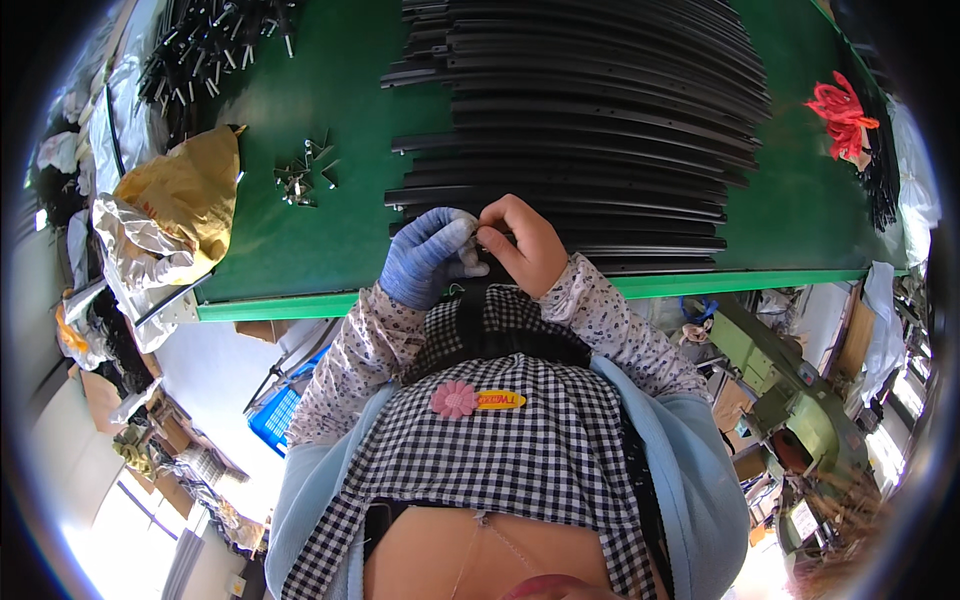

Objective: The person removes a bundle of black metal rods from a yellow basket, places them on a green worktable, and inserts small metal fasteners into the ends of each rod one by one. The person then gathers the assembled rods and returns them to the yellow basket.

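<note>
My left hand [428,258], in a blue-grey glove with pale fingertips, is closed in a pinch near the table's front edge. Against it, the bare right hand [527,246] has its thumb and forefinger pressed together. The fingertips of both hands meet over something too small and hidden to make out. Just beyond them lie many long black strips [590,160], side by side across the green table [330,240]. To the left of the hands is a small loose heap of shiny metal pieces [297,187].
A crumpled yellow sack [205,190] lies at the table's left edge. Behind it is a bundle of black rods with silvery ends [215,45]. Red gloves or cloth [840,112] lie far right. Below the table are a blue crate [275,415] and a green machine [765,365].
</note>
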`<state>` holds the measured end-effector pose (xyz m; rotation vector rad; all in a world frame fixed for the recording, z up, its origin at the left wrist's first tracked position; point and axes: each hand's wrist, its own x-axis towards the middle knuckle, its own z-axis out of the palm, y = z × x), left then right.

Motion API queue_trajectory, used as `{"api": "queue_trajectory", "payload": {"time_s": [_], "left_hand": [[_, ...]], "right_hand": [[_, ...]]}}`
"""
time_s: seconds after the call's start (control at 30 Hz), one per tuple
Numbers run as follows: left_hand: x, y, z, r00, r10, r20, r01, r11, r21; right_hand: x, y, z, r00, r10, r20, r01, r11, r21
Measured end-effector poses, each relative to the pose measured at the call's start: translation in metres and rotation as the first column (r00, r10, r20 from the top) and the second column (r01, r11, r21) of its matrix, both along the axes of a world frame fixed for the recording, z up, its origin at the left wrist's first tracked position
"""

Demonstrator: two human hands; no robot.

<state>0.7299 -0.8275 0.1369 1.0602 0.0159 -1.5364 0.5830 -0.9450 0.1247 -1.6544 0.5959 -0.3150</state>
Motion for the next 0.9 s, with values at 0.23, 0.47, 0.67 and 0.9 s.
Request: {"api": "queue_trajectory", "payload": {"time_s": [0.23,0.47,0.67,0.9], "left_hand": [[-0.006,-0.001,0.014,0.893,-0.081,0.443,0.135,0.987,-0.090],[-0.006,-0.003,0.010,0.230,-0.004,0.973,0.281,0.958,-0.063],[0.044,-0.023,-0.013,0.692,0.256,0.675,-0.142,0.965,-0.221],[0.091,-0.028,-0.067,0.830,-0.012,0.558,0.001,1.000,0.021]], "right_hand": [[-0.006,-0.005,-0.012,0.999,-0.034,0.020,0.023,0.913,0.407],[-0.003,-0.003,-0.006,0.992,-0.052,-0.115,0.098,0.888,0.448],[0.005,-0.056,-0.024,0.957,-0.288,-0.037,0.186,0.706,-0.683],[-0.024,-0.104,-0.055,0.853,-0.388,-0.348,-0.123,0.500,-0.857]]}}
